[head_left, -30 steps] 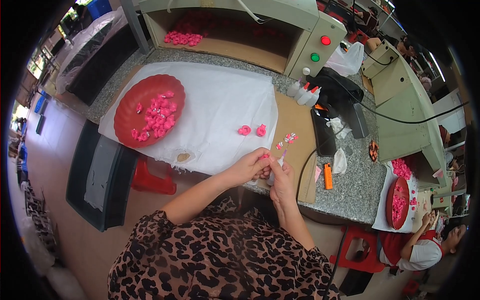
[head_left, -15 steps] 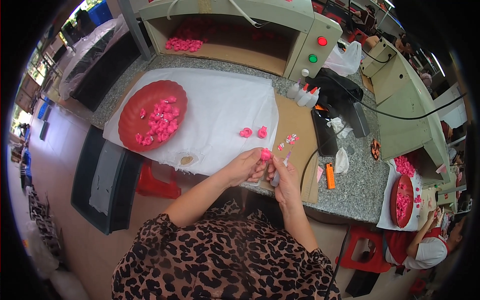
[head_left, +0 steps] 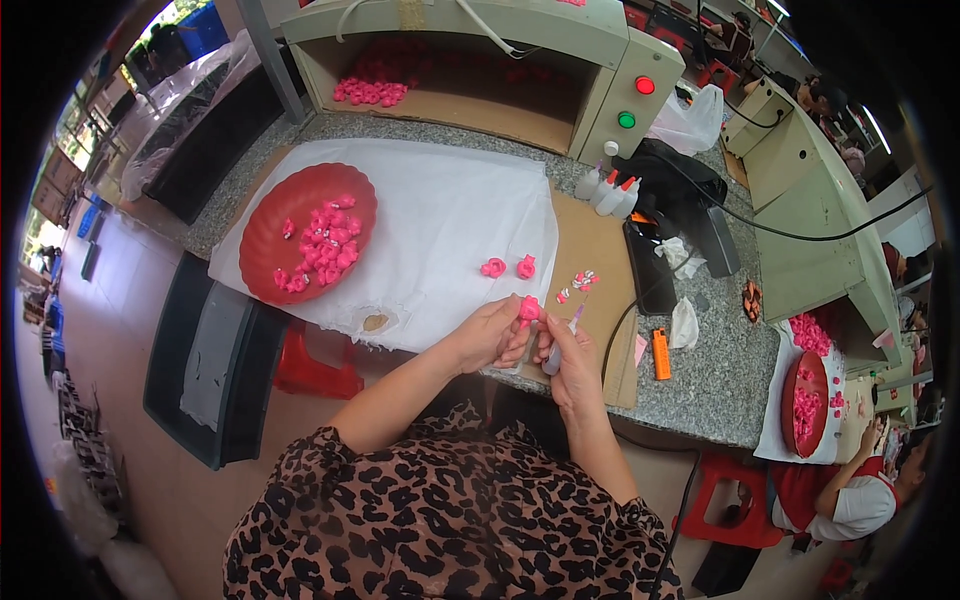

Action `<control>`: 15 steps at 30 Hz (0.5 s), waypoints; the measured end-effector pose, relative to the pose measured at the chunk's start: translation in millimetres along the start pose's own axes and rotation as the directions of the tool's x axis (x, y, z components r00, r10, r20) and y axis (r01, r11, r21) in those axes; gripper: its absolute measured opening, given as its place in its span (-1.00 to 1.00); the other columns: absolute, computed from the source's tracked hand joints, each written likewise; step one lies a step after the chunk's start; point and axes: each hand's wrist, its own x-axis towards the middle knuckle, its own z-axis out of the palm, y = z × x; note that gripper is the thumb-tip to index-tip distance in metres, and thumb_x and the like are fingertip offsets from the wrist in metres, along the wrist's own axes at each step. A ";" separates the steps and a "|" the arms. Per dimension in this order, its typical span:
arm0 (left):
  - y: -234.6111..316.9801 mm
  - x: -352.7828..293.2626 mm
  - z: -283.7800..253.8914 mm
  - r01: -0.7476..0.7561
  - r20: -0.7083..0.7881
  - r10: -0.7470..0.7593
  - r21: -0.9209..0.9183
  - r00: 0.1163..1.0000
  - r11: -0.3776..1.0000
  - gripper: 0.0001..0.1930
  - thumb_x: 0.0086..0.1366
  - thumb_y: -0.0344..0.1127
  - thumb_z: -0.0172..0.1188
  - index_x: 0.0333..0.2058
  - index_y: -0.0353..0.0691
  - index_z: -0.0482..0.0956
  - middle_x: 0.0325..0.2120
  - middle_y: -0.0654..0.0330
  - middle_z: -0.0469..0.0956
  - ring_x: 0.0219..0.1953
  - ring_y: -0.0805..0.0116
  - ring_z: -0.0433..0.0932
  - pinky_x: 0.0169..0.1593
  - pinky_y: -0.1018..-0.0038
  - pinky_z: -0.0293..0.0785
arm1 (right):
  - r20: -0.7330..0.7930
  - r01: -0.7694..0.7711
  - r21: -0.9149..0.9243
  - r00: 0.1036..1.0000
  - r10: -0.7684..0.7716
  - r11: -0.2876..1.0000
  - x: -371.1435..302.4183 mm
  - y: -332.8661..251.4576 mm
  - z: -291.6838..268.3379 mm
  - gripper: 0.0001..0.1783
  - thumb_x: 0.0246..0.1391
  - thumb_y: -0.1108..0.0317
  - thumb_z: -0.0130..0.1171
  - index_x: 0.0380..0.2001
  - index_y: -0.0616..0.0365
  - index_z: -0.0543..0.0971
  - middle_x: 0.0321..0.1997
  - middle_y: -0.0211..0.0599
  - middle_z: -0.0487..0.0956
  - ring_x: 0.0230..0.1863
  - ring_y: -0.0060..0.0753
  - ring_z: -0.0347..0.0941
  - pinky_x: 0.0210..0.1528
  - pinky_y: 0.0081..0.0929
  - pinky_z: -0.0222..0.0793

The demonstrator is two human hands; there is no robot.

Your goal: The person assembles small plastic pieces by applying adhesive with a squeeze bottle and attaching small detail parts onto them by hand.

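My left hand (head_left: 488,338) is closed, pinching a small, bumpy pink moulded piece (head_left: 530,307) between thumb and fingertips. Close beside it, my right hand (head_left: 572,368) is wrapped round a small translucent glue bottle (head_left: 553,359), whose thin purple-tipped nozzle points up and away. My right fingertips are right at the pink piece; whether they touch it I cannot tell. Beyond my hands, two similar pink pieces (head_left: 526,267) lie on white paper (head_left: 430,210). Several tiny pink-and-white bits (head_left: 580,282) rest on the cardboard (head_left: 603,245) to the right.
At left, a red scalloped dish (head_left: 262,225) holds many pink pieces. A grey machine (head_left: 600,60) with an open bay stands behind. Several glue bottles (head_left: 608,192), a black tray (head_left: 650,270) and an orange lighter (head_left: 661,354) are at right. A co-worker (head_left: 850,490) sits far right.
The pink piece has turned slightly in my left fingers. Both hands stay in almost the same place, and the glue bottle is still in my right hand.
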 end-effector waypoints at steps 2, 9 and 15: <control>-1.1 -3.7 -4.6 -0.052 -0.043 0.054 0.037 0.998 0.998 -0.58 0.25 0.02 -0.32 -0.22 -0.22 0.32 -0.70 0.30 0.21 -0.73 0.53 0.20 -0.69 0.65 0.13 | 0.009 -0.018 0.001 1.000 0.018 1.000 -0.3 0.2 1.6 -0.80 -0.04 0.25 0.08 -0.50 0.18 0.45 -0.67 -0.49 0.36 -0.66 -0.69 0.22 -0.60 -0.71 0.19; 96.9 -70.8 -39.5 0.394 0.054 0.971 0.907 0.232 -0.145 -0.71 0.14 -0.22 -0.03 -0.24 -0.30 0.36 -0.38 0.06 0.38 -0.28 0.20 0.33 -0.18 0.34 0.22 | 0.010 -0.029 0.021 1.000 0.028 0.999 -2.8 -5.0 -6.3 -0.73 0.02 0.20 -0.11 -0.44 0.22 0.40 -0.66 -0.42 0.34 -0.61 -0.59 0.28 -0.54 -0.59 0.25; 108.1 -90.5 -76.8 0.780 -0.033 0.946 0.575 0.322 -0.246 -0.75 0.05 -0.26 0.06 -0.28 -0.21 0.42 -0.32 0.06 0.38 -0.22 0.10 0.31 -0.16 0.21 0.17 | 0.037 -0.032 0.049 0.999 0.031 0.998 0.1 -2.5 -5.0 -0.77 0.02 0.26 -0.13 -0.32 0.19 0.30 -0.55 -0.36 0.36 -0.53 -0.51 0.31 -0.48 -0.55 0.31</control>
